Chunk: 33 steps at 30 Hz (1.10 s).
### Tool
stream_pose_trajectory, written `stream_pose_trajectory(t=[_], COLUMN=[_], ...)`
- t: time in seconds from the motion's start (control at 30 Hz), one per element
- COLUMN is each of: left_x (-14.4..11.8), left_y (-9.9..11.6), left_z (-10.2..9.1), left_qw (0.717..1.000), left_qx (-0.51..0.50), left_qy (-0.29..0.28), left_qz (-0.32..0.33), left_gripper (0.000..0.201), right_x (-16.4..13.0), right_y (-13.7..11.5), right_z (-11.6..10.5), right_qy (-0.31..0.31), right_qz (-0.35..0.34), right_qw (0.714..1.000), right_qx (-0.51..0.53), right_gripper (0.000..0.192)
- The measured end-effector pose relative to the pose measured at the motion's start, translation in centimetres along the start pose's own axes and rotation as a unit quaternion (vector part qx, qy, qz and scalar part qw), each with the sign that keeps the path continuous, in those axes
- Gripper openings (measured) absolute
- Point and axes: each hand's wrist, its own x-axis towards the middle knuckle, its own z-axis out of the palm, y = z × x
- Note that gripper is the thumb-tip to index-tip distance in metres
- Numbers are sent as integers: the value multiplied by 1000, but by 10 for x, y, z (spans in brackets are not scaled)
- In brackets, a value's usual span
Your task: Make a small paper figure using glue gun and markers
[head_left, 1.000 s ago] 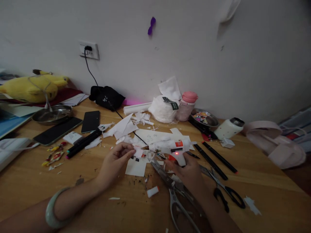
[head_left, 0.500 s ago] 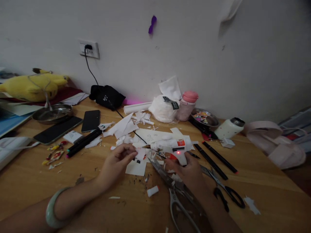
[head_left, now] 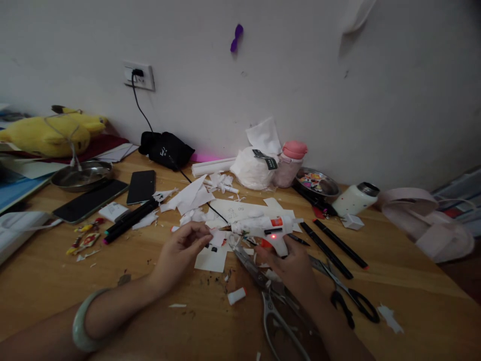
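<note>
Head view: glue gun [head_left: 261,228] hangs above littered table [head_left: 165,331], wall [head_left: 300,75] behind

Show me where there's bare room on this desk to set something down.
Bare wood shows at left, between the colourful trinkets and the left forearm; at right, between the outermost black pen and the pale pink bag; and in front, bordered by that forearm, a small white cylinder and the large grey scissors. It's crowded around the glue gun, amid paper scraps.

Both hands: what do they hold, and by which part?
Right hand: glue gun, by its handle. Left hand: apparently a pale paper piece, pinched at the edge.
</note>
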Motion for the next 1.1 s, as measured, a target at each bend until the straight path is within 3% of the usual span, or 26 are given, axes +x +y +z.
stream_pose_trajectory(t=[0.43, 1.1], left_x=[-3, -1], left_y=[-4, -5], left_z=[-2, -4], left_qw=[999, 991], left_qx=[26, 90], left_qy=[-34, -55], left_qz=[21, 88], left_gripper=[3, 3], right_x=[-5, -2], right_y=[-12, -4], right_z=[-1, 2], right_qy=[-10, -4], right_qz=[48, 1], right_qw=[997, 1000], right_qx=[64, 25], right_gripper=[34, 35])
